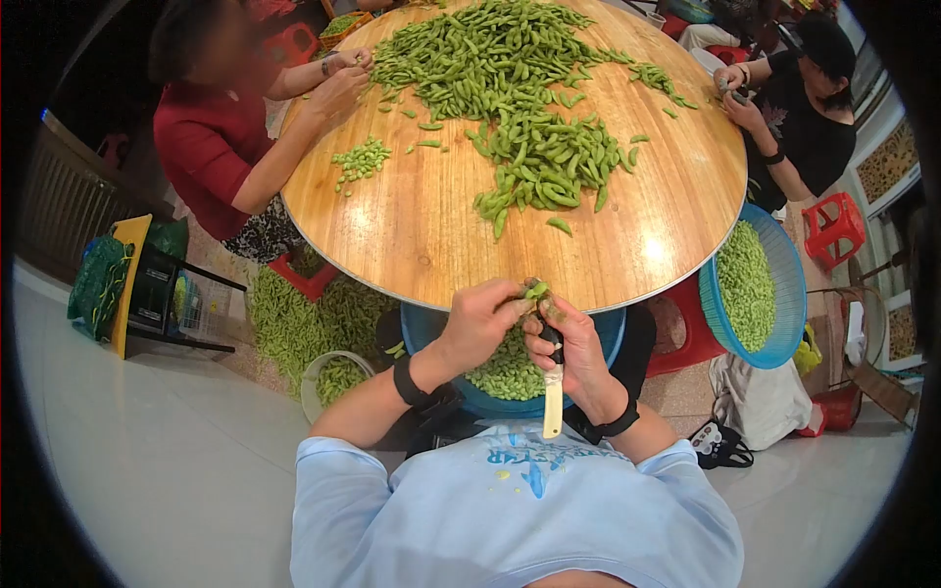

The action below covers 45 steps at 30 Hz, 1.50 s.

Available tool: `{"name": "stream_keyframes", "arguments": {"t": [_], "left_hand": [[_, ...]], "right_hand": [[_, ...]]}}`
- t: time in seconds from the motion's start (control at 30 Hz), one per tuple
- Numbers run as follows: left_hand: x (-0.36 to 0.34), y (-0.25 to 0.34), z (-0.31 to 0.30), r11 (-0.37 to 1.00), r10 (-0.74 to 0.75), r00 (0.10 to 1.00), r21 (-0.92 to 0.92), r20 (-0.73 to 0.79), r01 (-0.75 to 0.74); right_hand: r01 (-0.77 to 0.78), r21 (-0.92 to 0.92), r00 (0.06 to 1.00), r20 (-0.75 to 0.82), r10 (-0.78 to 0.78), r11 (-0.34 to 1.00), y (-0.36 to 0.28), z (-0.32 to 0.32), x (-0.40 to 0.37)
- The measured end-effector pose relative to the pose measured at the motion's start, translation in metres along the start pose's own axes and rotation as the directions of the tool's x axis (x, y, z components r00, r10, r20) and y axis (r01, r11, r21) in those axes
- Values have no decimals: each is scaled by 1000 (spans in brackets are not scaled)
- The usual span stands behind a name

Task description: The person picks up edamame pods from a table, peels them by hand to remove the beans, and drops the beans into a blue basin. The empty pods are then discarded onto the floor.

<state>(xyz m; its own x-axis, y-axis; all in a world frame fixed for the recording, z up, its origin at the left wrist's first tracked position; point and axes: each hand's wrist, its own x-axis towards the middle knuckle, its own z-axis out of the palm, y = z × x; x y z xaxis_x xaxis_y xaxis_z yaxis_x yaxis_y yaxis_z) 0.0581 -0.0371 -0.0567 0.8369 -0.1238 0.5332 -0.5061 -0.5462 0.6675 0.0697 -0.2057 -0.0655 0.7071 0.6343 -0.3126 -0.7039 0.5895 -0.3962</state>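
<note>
My left hand [482, 318] and my right hand [573, 351] meet at the near edge of the round wooden table [421, 235], both pinching one green pod [535, 290]. My right hand also grips a small knife [554, 392] with a black grip and a pale blade or handle pointing down toward my chest. Under my hands sits a blue basin [421, 328] holding shelled green beans [505, 372]. A large heap of green pods [520, 108] covers the middle and far part of the table.
A person in red [211, 137] sits at the far left beside a small pile of beans [361, 159]. A person in black [804, 108] works at the far right. A blue basket of beans [755, 284] stands right; empty pods [294, 328] and a bucket [328, 377] lie on the floor left.
</note>
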Motion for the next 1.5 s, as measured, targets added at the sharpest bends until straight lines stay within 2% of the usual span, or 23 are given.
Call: {"name": "stream_keyframes", "arguments": {"t": [0.03, 0.07, 0.17, 0.23, 0.27, 0.33, 0.4, 0.47, 0.53, 0.57, 0.7, 0.8, 0.87, 1.0, 1.03, 1.07, 1.1, 1.17, 1.27, 1.33, 1.4, 1.43, 1.5], "left_hand": [[0, 0, -1, 857, -373, 921, -338, 113, 389], [0, -1, -1, 469, -625, 705, -561, 335, 682], [1, -6, -1, 339, -600, 684, -643, 415, 687], [1, -2, -1, 397, -612, 684, -593, 398, 700], [1, -1, -1, 450, -622, 685, -543, 380, 709], [0, -1, 1, 475, -617, 704, -547, 351, 689], [0, 0, 3, 503, -608, 725, -550, 323, 667], [-3, 2, 5, 805, -503, 851, -276, 155, 526], [-6, 2, 11, 887, -417, 904, -177, 92, 427], [-6, 2, 13, 947, -313, 949, -71, 35, 315], [-5, 16, 13, 935, -342, 939, -83, 37, 344], [-6, 21, 9, 972, -227, 973, -52, 51, 229], [-6, 24, 2, 947, -299, 937, -66, 181, 314], [-22, 30, -7, 960, -256, 936, -47, 242, 274], [-30, 30, -15, 968, -249, 921, 49, 301, 246], [-41, 28, -27, 967, -251, 900, 141, 357, 214], [-49, 27, -45, 933, -318, 820, 310, 476, 182], [-60, 29, -82, 811, -475, 617, 585, 627, 29], [-64, 21, -97, 710, -511, 601, 696, 615, -109], [-31, 17, -88, 891, -191, 844, 449, 501, -65], [1, -1, -72, 920, -155, 875, 389, 458, -40], [20, -9, -61, 934, -92, 917, 354, 388, -56], [62, -19, -37, 936, 29, 969, 333, 246, -112]], "right_hand": [[40, -39, 999, 1, -40, 998, 1, -2, 1], [39, -39, 999, 1, -39, 998, 1, -3, 1], [70, -116, 998, 13, -69, 991, -1, -9, 4], [224, -452, 974, 67, -218, 864, 1, -16, 6], [223, -452, 974, 65, -217, 864, 3, -17, 6], [341, -747, 899, 80, -431, 572, 6, -11, 6], [380, -782, 859, 100, -502, 494, 3, -11, 8], [408, -812, 818, 123, -562, 417, 1, -13, 12], [533, -824, 591, 525, -613, -192, -1, -18, 16], [532, -824, 591, 525, -612, -193, -2, -20, 17], [512, -820, 601, 555, -576, -256, -3, -23, 19], [495, -836, 626, 531, -571, -236, -2, -17, 16], [480, -853, 663, 505, -552, -203, 0, -16, 14], [505, -844, 719, 528, -452, -182, 9, -23, 12], [527, -840, 749, 533, -394, -134, 9, -25, 10], [501, -839, 767, 544, -339, -213, 7, -27, 3], [501, -839, 767, 544, -341, -213, 4, -29, 0], [637, -721, 710, 687, -157, -272, -1, -34, -5], [685, -674, 656, 736, -169, -278, 3, -37, -5], [703, -649, 623, 759, -191, -289, 5, -36, -5], [545, -833, 809, 553, -200, -98, 6, -33, -11], [546, -831, 806, 556, -205, -107, 7, -32, -11], [480, -871, 862, 445, -244, 104, 9, -32, -13]]}}
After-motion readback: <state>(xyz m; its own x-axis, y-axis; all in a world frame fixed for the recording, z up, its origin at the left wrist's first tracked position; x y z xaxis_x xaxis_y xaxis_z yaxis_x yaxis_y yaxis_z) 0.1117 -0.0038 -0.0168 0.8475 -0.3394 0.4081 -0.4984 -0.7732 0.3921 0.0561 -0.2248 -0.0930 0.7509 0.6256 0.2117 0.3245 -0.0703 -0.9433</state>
